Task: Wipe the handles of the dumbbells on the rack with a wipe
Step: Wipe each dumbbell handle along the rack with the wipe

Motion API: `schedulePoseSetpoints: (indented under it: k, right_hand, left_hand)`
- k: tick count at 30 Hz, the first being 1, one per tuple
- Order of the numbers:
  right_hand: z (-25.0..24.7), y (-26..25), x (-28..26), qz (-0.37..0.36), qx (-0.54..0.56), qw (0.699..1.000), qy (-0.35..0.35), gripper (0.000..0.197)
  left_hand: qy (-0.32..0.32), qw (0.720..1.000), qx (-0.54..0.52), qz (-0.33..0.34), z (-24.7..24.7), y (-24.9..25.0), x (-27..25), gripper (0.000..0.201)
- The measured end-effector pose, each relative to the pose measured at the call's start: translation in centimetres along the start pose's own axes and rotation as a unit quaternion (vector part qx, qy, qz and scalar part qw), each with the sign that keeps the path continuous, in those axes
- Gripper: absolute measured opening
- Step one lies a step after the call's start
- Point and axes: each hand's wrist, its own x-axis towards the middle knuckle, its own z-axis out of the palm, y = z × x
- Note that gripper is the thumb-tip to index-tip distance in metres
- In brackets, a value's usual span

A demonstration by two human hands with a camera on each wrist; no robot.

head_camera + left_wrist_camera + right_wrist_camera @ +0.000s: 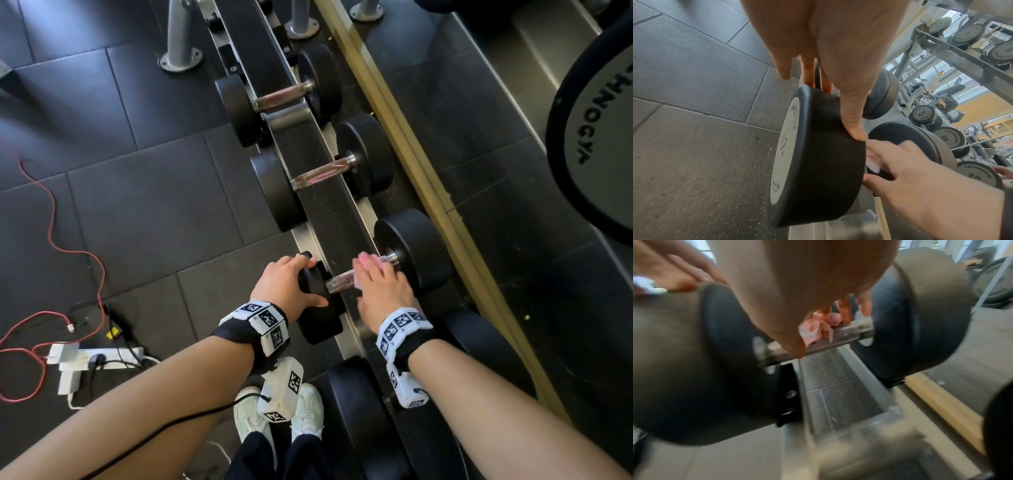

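Observation:
The nearest dumbbell on the rack point(359, 329) has a steel handle point(340, 282) between black heads. My left hand point(287, 284) grips its near head point(818, 162), thumb on one side and fingers curled over the top. My right hand point(376, 281) lies over the handle point(846, 334) and holds a crumpled pink wipe point(812, 331) against it, close to the far head point(414, 253). The wipe point(368, 262) shows under those fingers. The right wrist view is blurred.
Two more dumbbells point(322, 176) point(284, 97) sit farther along the rack, and a larger one point(363, 411) lies nearer me. A wooden strip point(428, 192) runs along the right. A power strip point(99, 356) and red cable point(51, 212) lie on the floor at left.

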Motion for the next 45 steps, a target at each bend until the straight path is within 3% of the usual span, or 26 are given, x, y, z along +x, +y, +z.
schedulePoseSetpoints:
  k: [6, 12, 15, 18, 22, 26, 28, 31, 35, 38, 42, 45]
  right_hand:
    - [0.5, -0.3, 0.7, -0.065, -0.117, 0.991, -0.002, 0.083]
    - [0.4, 0.5, 1.6, -0.047, -0.042, 0.998, -0.02, 0.104]
    - [1.4, -1.9, 1.1, -0.102, -0.031, 0.994, -0.029, 0.095]
    - [1.1, -1.0, 1.7, -0.134, -0.088, 0.986, -0.051, 0.091]
    - [-0.3, 2.4, 2.3, -0.077, -0.126, 0.987, -0.056, 0.095]
    - [0.2, 0.1, 1.9, -0.039, -0.046, 0.997, -0.042, 0.093]
    - [1.0, -1.7, 1.6, -0.079, 0.0, 0.996, -0.048, 0.087]
    - [1.3, -1.6, 1.2, -0.121, -0.015, 0.991, -0.062, 0.086]
    - [0.8, 2.3, 1.5, -0.043, 0.053, 0.998, -0.012, 0.086]
    - [1.1, 2.0, 1.3, -0.015, 0.106, 0.994, 0.006, 0.082]
    - [2.1, -1.4, 0.5, -0.066, 0.139, 0.988, -0.017, 0.065]
    - [2.0, -0.3, 0.8, -0.081, 0.121, 0.989, -0.016, 0.056]
  left_hand:
    - [-0.003, 1.0, -0.001, -0.001, 0.0, -0.1, 0.1, 0.084]
    - [0.001, 1.0, -0.007, 0.001, 0.2, -0.4, 0.2, 0.086]
    - [0.001, 1.0, -0.002, 0.003, 0.1, -0.3, 0.1, 0.087]
    - [-0.001, 1.0, -0.004, 0.002, 0.1, -0.4, 0.1, 0.086]
    - [-0.006, 1.0, -0.01, 0.005, 0.0, -0.5, 0.1, 0.086]
    - [-0.005, 1.0, -0.013, 0.006, 0.0, -0.5, 0.2, 0.085]
    - [-0.003, 1.0, -0.009, 0.009, -0.1, -0.4, 0.1, 0.086]
    - [-0.007, 1.0, -0.009, 0.009, -0.1, -0.2, 0.0, 0.087]
    - [-0.014, 1.0, -0.012, 0.008, -0.3, -0.2, 0.0, 0.087]
    - [-0.01, 1.0, -0.011, 0.007, -0.4, -0.3, 0.1, 0.086]
    - [-0.002, 1.0, -0.009, 0.014, -0.1, -0.3, 0.1, 0.086]
    - [0.001, 1.0, -0.013, 0.013, 0.0, -0.5, 0.2, 0.086]
